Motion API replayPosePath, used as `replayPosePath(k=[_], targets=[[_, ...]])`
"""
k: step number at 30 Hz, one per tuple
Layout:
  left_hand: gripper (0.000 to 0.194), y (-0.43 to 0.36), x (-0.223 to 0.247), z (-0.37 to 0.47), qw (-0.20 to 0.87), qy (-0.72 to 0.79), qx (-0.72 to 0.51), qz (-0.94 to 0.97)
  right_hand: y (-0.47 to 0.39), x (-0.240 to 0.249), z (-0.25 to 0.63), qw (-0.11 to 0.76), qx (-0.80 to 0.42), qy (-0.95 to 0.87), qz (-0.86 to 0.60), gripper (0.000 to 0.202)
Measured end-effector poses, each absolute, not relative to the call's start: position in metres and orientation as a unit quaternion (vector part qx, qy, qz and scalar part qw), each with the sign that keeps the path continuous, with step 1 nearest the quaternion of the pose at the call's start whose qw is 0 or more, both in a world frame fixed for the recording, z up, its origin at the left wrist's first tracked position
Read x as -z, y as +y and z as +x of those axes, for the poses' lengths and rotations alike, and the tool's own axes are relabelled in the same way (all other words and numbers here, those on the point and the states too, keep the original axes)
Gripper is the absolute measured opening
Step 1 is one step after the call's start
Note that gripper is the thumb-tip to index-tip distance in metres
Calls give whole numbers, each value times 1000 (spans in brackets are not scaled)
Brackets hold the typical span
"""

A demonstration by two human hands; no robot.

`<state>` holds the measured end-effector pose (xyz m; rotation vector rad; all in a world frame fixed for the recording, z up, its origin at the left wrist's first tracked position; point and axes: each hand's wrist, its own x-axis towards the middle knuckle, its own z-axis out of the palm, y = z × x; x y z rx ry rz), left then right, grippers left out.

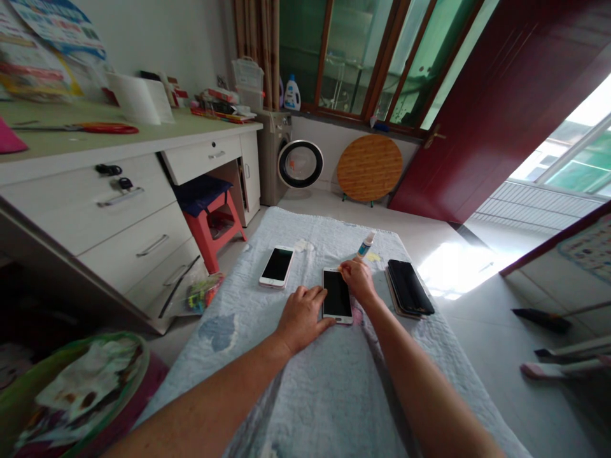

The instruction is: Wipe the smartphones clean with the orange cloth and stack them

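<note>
Two white phones (277, 264) (337, 296), one spray bottle (366, 245)

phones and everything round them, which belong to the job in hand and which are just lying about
In the job:
middle phone, touched by left hand and right hand
small bottle, likely, near right hand
white phone and black phone, perhaps

Just lying about:
red-handled tool
paper roll
red stool
round wooden board

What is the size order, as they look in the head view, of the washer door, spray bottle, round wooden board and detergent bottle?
Round wooden board
Washer door
Detergent bottle
Spray bottle, about as long but slimmer
</note>
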<state>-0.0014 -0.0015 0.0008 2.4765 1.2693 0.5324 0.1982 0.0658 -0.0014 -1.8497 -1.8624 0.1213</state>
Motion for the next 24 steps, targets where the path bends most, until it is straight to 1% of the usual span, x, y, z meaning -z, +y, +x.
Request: replayPosePath(k=[3, 7, 12, 15, 21, 24], targets=[[62, -1, 0, -1, 152, 444, -188, 863, 59, -1, 193, 257, -64, -691, -672, 18], [62, -2, 1, -1, 151, 444, -190, 863, 42, -11, 187, 253, -121, -727, -627, 17], [56, -3, 0, -2, 152, 440, -196, 863, 18, -22, 180, 239, -173, -769, -567, 21], [53, -3, 2, -2, 149, 443, -201, 861, 7, -27, 176, 219, -197, -790, -538, 21], [58, -1, 7, -2, 134, 444, -197, 864, -7, -37, 176, 163, -280, -811, -487, 23], [58, -1, 7, -2, 132, 443, -194, 865, -10, -39, 184, 144, -298, -810, -484, 24]])
